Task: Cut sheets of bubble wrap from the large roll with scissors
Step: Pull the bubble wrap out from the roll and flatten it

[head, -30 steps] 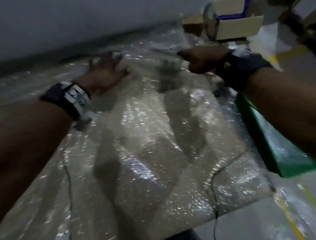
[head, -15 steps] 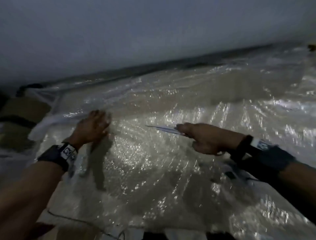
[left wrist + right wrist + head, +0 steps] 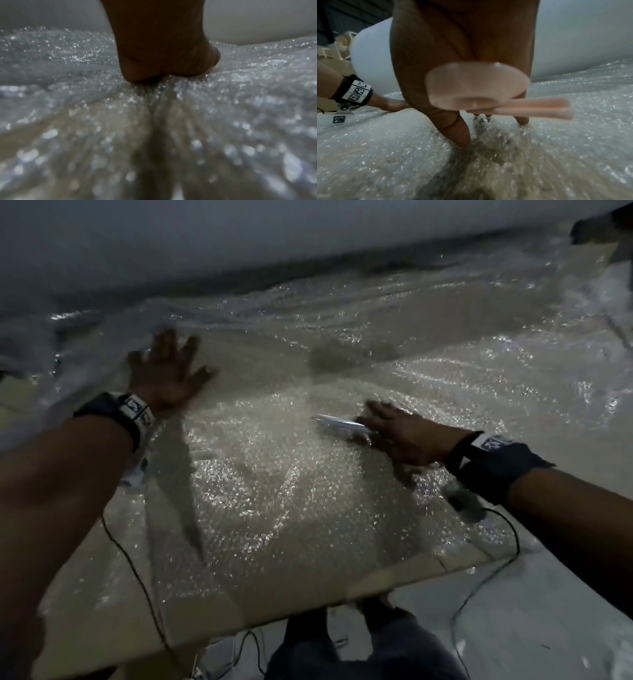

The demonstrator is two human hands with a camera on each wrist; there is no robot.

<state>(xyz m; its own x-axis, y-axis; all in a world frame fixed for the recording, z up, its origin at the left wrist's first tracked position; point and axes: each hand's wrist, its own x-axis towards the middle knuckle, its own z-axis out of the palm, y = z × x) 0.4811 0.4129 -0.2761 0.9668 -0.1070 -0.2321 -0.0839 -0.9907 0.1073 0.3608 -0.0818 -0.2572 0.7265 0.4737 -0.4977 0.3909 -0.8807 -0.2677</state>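
Note:
A sheet of bubble wrap (image 3: 291,491) lies spread over a flat board, running back to the large white roll (image 3: 239,234). My left hand (image 3: 168,371) lies flat on the wrap near the roll, fingers spread; the left wrist view shows its palm (image 3: 163,54) pressing the wrap (image 3: 240,94). My right hand (image 3: 397,429) is low on the sheet and holds the scissors (image 3: 339,424), blades closed and pointing left. In the right wrist view the pink handle loop (image 3: 476,83) hangs under the palm, just above the wrap. There the thumb (image 3: 453,128) and fingertips reach down to the sheet.
The board's front edge (image 3: 308,611) runs just ahead of my legs (image 3: 342,652). Thin black cables (image 3: 137,570) trail from both wristbands over the sheet and off the edge. White floor (image 3: 548,628) lies to the right. A dark object (image 3: 596,227) sits at the far right by the roll.
My left hand has flattened and spread on the wrap. My right hand has dropped onto the sheet with the scissors, its fingers now stretched out instead of fisted.

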